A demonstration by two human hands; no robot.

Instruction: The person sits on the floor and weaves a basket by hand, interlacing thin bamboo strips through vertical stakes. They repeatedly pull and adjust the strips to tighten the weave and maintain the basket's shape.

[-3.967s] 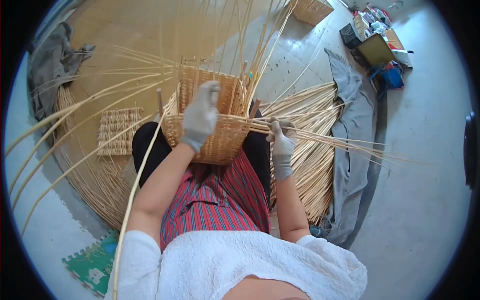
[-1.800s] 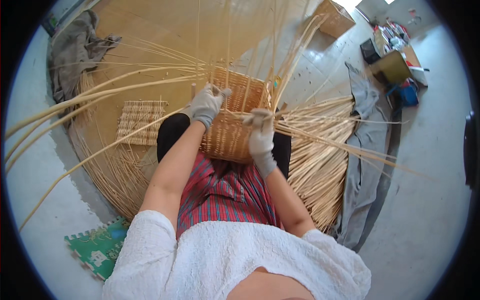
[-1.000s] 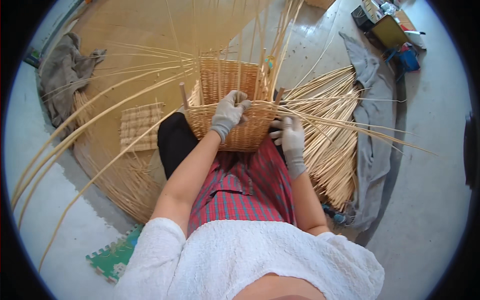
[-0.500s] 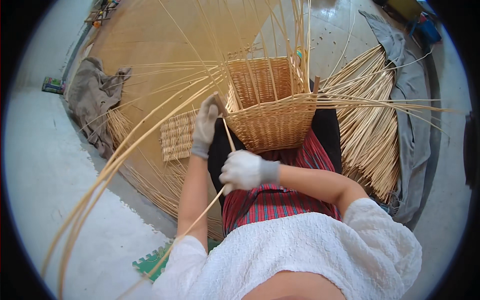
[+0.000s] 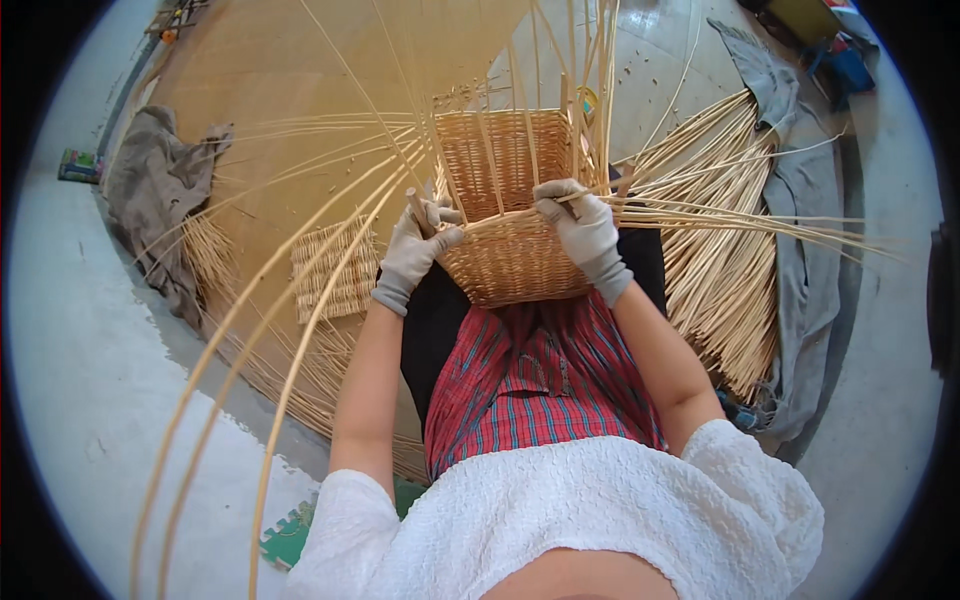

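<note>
A woven wicker basket (image 5: pixel 515 262) rests at my lap, with long upright rods standing from its walls. My left hand (image 5: pixel 412 250), in a pale work glove, is closed round its near left corner, beside a short wooden peg (image 5: pixel 418 210). My right hand (image 5: pixel 583 228), gloved too, is at the near rim, right of its middle. Its fingers pinch a thin wicker rod (image 5: pixel 598 188) that sticks out to the right. Several long rods (image 5: pixel 275 300) sweep from the left corner in a bow past my left arm. Others (image 5: pixel 720 214) stretch out from the right corner.
A large bundle of cut rods (image 5: pixel 720 300) lies on grey cloth (image 5: pixel 810 270) at the right. On the left are a brown cloth (image 5: pixel 160 200), a smaller rod bundle (image 5: pixel 208 250) and a flat woven panel (image 5: pixel 335 270). A green foam mat (image 5: pixel 285 540) shows low down.
My right hand has gone from a rod above my lap up to the basket's near rim. My left hand has curled in at the corner. The rod that crossed my left arm is no longer there.
</note>
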